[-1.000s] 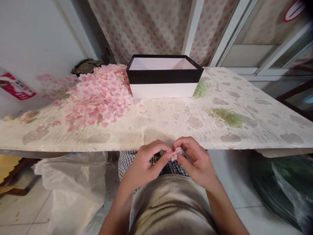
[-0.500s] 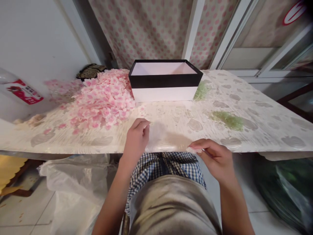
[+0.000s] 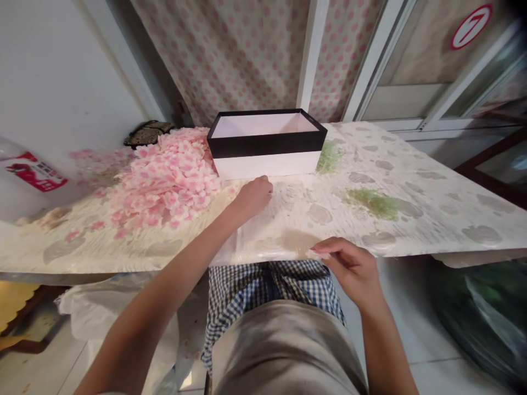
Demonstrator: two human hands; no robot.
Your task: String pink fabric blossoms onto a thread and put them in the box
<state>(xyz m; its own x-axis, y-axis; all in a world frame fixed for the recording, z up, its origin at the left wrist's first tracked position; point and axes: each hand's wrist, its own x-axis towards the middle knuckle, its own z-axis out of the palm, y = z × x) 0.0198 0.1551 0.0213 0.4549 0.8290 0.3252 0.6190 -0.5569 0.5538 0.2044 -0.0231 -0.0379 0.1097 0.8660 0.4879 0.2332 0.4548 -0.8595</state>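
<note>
My left hand (image 3: 256, 195) reaches forward over the table, just in front of a white box with a black rim (image 3: 265, 144). Its fingers are curled together, and whatever they might hold is hidden. At the table's front edge, my right hand (image 3: 349, 266) pinches a small pale flower petal (image 3: 320, 254) between thumb and fingertips. A large heap of pink and white artificial flower petals (image 3: 168, 178) lies left of the box, its edge beside my left forearm.
Green artificial sprigs (image 3: 373, 203) lie on the right of the patterned tablecloth (image 3: 428, 214), with another green tuft (image 3: 328, 157) beside the box. A dark patterned item (image 3: 148, 133) sits behind the petals. A white plastic bag (image 3: 107, 312) is under the table's left side.
My left hand has moved forward and right, from near the table edge to just before the box. My right hand keeps its pinch on the petal. The view has shifted slightly.
</note>
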